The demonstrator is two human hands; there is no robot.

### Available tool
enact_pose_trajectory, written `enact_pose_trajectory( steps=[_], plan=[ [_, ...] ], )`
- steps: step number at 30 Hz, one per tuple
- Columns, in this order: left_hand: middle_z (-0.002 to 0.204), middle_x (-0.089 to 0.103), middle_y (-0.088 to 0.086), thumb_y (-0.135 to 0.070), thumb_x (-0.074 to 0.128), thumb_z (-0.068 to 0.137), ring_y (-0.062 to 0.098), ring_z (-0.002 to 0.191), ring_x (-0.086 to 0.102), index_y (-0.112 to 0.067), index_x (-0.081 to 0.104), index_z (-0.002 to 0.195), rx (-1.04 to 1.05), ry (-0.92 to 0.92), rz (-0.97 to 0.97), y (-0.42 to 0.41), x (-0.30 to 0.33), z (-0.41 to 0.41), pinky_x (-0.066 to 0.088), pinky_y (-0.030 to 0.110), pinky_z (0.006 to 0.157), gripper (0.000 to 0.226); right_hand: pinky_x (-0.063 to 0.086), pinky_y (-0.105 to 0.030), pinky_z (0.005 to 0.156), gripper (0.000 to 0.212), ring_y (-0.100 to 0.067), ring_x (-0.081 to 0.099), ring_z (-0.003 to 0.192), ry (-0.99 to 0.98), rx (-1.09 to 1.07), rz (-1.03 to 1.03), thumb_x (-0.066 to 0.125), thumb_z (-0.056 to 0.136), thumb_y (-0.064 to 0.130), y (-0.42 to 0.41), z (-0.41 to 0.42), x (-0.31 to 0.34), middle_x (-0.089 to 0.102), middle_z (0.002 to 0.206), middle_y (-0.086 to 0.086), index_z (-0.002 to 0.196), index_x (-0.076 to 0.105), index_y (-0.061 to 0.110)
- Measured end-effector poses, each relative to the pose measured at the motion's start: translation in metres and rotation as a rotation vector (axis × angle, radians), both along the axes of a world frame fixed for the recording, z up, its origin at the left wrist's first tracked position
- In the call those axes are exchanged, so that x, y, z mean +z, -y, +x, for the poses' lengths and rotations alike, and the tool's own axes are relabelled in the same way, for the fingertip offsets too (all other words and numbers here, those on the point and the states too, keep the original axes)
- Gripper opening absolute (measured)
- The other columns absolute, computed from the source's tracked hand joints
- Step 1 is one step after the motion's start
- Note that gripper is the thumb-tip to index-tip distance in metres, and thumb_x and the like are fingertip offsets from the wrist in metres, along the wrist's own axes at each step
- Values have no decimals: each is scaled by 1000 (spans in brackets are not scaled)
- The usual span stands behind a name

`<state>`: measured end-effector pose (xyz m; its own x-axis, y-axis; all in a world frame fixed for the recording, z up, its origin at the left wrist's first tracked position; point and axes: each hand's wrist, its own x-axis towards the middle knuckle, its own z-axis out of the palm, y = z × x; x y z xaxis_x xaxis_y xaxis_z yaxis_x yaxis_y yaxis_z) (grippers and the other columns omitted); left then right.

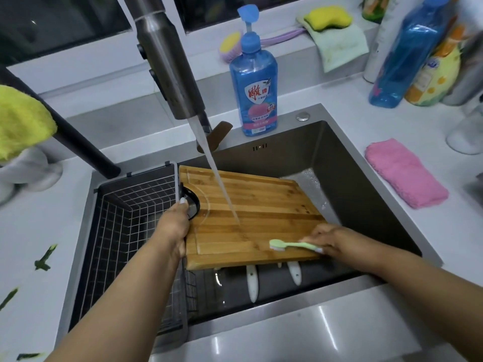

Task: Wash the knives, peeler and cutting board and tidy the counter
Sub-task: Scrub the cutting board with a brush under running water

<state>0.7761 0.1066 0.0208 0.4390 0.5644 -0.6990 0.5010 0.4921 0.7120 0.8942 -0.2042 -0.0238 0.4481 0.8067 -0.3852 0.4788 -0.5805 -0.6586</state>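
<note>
A wooden cutting board [251, 205] lies tilted over the dark sink [366, 178], and water from the steel faucet [167, 64] runs onto its middle. My left hand [175, 226] grips the board's left edge by its black handle hole. My right hand [326, 239] holds a light green toothbrush [290, 244], with its bristles on the board's near right corner. Two white handles [252, 283] of tools stick out from under the board's near edge; their blades are hidden.
A wire basket [130, 218] fills the sink's left side. A blue dish soap bottle [254, 82] stands behind the sink. A pink cloth [405, 173] lies on the right counter, and green peel scraps [44, 259] on the left counter. Bottles stand at the back right.
</note>
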Motion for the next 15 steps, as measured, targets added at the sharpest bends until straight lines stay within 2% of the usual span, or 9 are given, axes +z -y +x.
enact_pose_trajectory(
  steps=[2,4,6,8,10,11,13,14,15],
  plan=[
    [112,67,22,-36,38,102,40,97,67,-14,56,122,4,-5,-2,2,0,1,58,55,68,35,40,-20,96,31,-2,50,105,-36,16,62,54,96,26,-21,-11,3,55,109,14,112,58,52],
    [110,68,21,-37,38,102,39,94,67,-14,55,124,8,-4,-2,3,2,1,58,54,66,35,38,-16,93,27,1,48,104,-81,25,81,51,97,30,-39,-18,7,54,110,18,116,61,46],
    [109,68,20,-37,38,102,37,91,68,-15,55,126,18,-6,4,2,3,0,58,53,64,36,37,-16,95,28,1,48,105,-62,58,50,52,96,32,-35,-14,5,53,110,18,121,62,38],
    [110,68,20,-36,39,102,37,90,68,-16,55,126,19,-14,8,0,4,-1,58,53,61,35,39,-18,93,34,-4,53,101,-100,-9,-19,55,88,51,-15,-1,1,56,104,14,114,67,31],
    [110,68,21,-36,38,102,37,89,68,-16,56,125,21,-8,7,-1,3,-1,58,53,61,35,44,-26,92,72,-10,59,97,-120,-147,-55,50,64,84,8,17,-8,60,99,8,102,69,26],
    [109,68,21,-36,38,102,37,89,68,-16,55,125,20,-9,6,0,3,-1,58,53,62,35,46,-29,93,76,-10,60,98,-111,-175,-66,50,58,88,16,24,-16,61,100,7,100,69,28],
    [109,68,20,-36,37,103,37,89,68,-17,55,124,22,-4,3,3,5,0,58,53,63,34,45,-32,96,52,-13,59,102,-59,-134,-129,56,72,75,8,21,-12,59,103,6,102,67,34],
    [110,68,21,-36,36,103,38,90,68,-17,54,125,20,0,-2,4,4,0,58,54,62,34,45,-32,94,58,-14,58,102,-48,-130,-119,52,72,78,-1,18,-9,58,103,5,105,66,32],
    [110,67,21,-36,36,103,38,91,68,-16,54,125,20,-5,-5,5,5,1,57,54,61,35,44,-33,92,79,-13,58,100,-67,-145,-73,43,62,89,-11,14,-9,59,103,3,108,66,29]
  ],
)
